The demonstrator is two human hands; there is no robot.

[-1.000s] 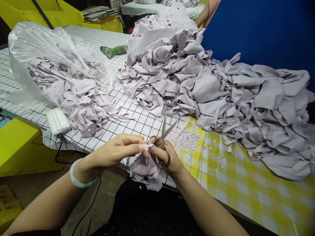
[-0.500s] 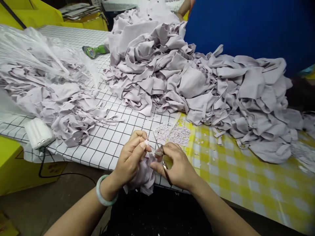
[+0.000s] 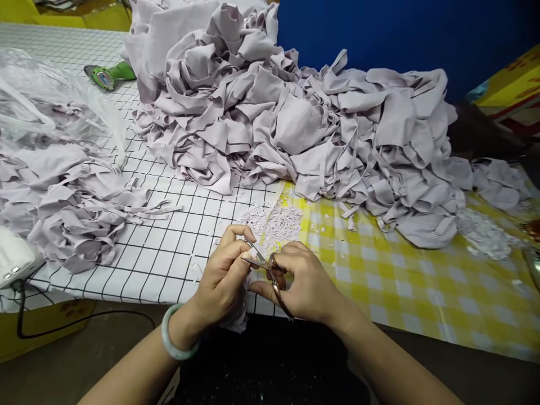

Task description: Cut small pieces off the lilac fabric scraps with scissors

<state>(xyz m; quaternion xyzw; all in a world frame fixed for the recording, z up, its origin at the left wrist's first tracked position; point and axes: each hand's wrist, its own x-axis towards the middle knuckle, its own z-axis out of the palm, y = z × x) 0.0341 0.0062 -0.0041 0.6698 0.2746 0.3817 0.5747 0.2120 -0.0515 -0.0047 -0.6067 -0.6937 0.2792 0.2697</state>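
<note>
Nearest, the left hand (image 3: 230, 275), with one bangle (image 3: 167, 337) at its wrist, pinches one pale lilac cloth piece (image 3: 237, 319), whose lower part hangs over the near edge of the tabletop (image 3: 169, 247). The right hand (image 3: 307, 287) grips one pair of scissors (image 3: 270, 265) by the loops, blades parted right at the left fingertips. The step in hand looks to be snipping the pinched edge; the next move, I judge, calls for keeping the cloth steady and the fingertips clear as the blades close.

Just beyond the hands lies one scatter of tiny snippets (image 3: 284, 225), too many to count, lying across two checked coverings, one white, one yellow. Off to the right is one whiter cluster of bits (image 3: 485, 233).

To the left sits one white device (image 3: 17, 259) with one black cable (image 3: 67, 326). Farther off are two main cloth heaps: a smaller one (image 3: 71, 208) beside one clear plastic bag (image 3: 112, 118), and a large one (image 3: 304, 121); their pieces cannot be counted. One green tool (image 3: 107, 76) lies beside the large heap.
</note>
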